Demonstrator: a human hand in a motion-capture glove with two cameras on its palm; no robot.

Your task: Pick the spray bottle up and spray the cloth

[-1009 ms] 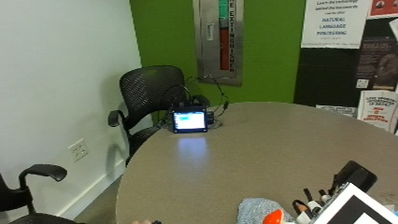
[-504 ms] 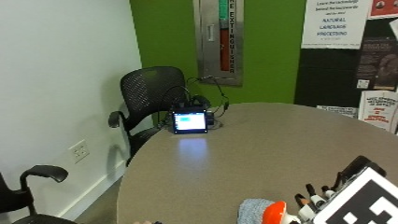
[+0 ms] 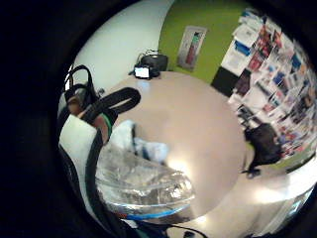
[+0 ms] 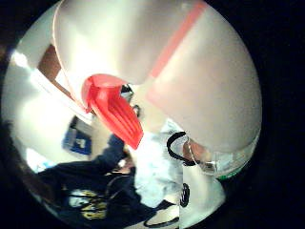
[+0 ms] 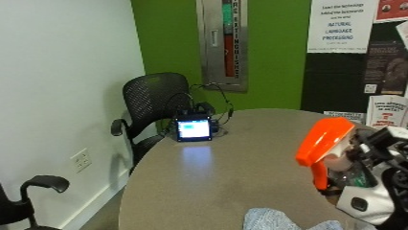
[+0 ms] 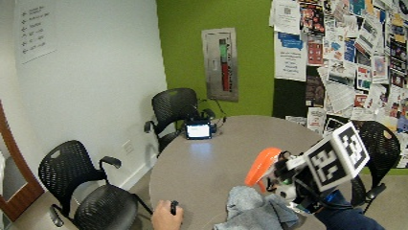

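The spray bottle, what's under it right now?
The spray bottle, gripped by the right hand, hangs over the table, the cloth just below; its base is hidden.

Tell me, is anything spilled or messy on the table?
Nothing looks spilled. The table looks dry, the cloth lies bunched at its near edge, and the gloved right hand holds the spray bottle up above it.

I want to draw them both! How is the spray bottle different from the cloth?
The spray bottle has a hard orange top and a see-through body; the cloth is soft, crumpled and pale blue-grey. The spray bottle is held up in the air by the gloved right hand; the cloth lies on the table with no hand on it. The spray bottle stands upright; the cloth is a low heap. Both are at the person's side of the table, close together.
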